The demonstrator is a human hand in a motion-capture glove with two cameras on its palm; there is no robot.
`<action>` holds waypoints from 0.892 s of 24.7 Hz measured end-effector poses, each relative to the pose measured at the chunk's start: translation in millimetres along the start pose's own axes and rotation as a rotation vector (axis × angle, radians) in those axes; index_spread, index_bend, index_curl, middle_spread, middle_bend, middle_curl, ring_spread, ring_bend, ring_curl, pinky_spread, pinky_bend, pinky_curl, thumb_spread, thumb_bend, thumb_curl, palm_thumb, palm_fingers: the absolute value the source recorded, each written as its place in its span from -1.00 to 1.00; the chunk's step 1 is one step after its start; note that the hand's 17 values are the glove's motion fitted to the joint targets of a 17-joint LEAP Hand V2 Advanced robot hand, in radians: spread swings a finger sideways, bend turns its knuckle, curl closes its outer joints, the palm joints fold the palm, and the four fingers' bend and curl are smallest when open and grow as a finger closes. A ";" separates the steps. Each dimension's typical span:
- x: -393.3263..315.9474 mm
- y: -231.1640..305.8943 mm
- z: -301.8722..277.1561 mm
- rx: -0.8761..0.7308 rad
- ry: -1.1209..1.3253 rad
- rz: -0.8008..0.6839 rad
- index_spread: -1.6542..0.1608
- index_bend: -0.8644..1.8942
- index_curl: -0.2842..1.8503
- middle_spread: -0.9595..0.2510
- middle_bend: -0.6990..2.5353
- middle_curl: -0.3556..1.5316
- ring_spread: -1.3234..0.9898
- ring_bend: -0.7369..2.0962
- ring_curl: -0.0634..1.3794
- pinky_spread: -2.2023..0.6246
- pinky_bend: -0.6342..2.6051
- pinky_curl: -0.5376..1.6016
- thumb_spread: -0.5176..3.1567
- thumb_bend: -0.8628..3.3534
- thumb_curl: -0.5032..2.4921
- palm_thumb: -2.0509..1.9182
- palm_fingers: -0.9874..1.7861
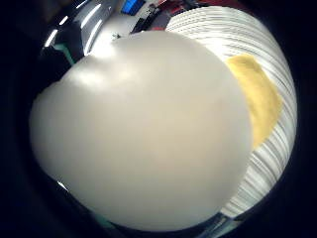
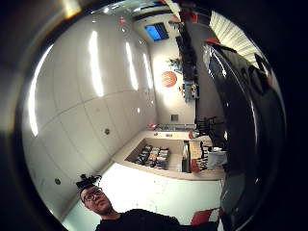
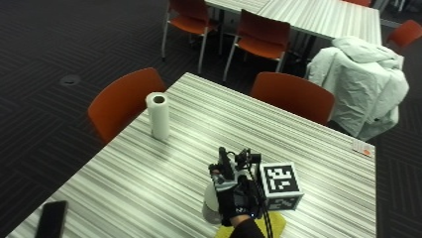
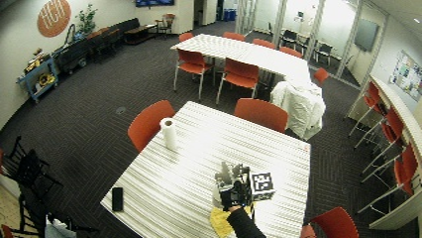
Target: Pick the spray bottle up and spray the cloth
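In the outside view my gloved right hand (image 3: 232,194) is wrapped round the upper part of a white spray bottle (image 3: 211,204) near the table's front edge. The bottle stands upright against my palm, and I cannot tell whether its base touches the table. Its pale body (image 1: 143,129) fills the little finger side palm view. A yellow cloth (image 3: 276,226) lies flat on the striped table (image 3: 198,129) just beside and behind the hand, also showing past the bottle as the cloth (image 1: 260,99). A dark curved part (image 2: 245,120) close to the palm crosses the thumb side view.
A paper towel roll (image 3: 158,116) stands upright near the table's left edge. A black phone (image 3: 51,218) lies at the front left corner, a small orange card (image 3: 362,148) at the far right edge. Orange chairs (image 3: 125,101) ring the table; a white jacket (image 3: 362,79) drapes one.
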State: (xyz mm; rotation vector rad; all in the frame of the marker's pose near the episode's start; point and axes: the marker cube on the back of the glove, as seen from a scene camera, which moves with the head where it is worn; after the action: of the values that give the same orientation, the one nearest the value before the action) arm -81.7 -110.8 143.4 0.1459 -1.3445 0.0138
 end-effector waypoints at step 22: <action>3.1 -62.2 -46.0 0.092 0.056 -0.117 0.65 -0.14 -0.10 0.52 -0.31 0.06 0.05 -0.17 -0.13 0.59 -0.53 -0.24 -0.12 -0.57 -0.09 0.65 0.43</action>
State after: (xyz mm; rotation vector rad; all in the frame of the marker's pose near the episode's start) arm -30.6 -167.4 130.4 0.2998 -1.2786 -0.0186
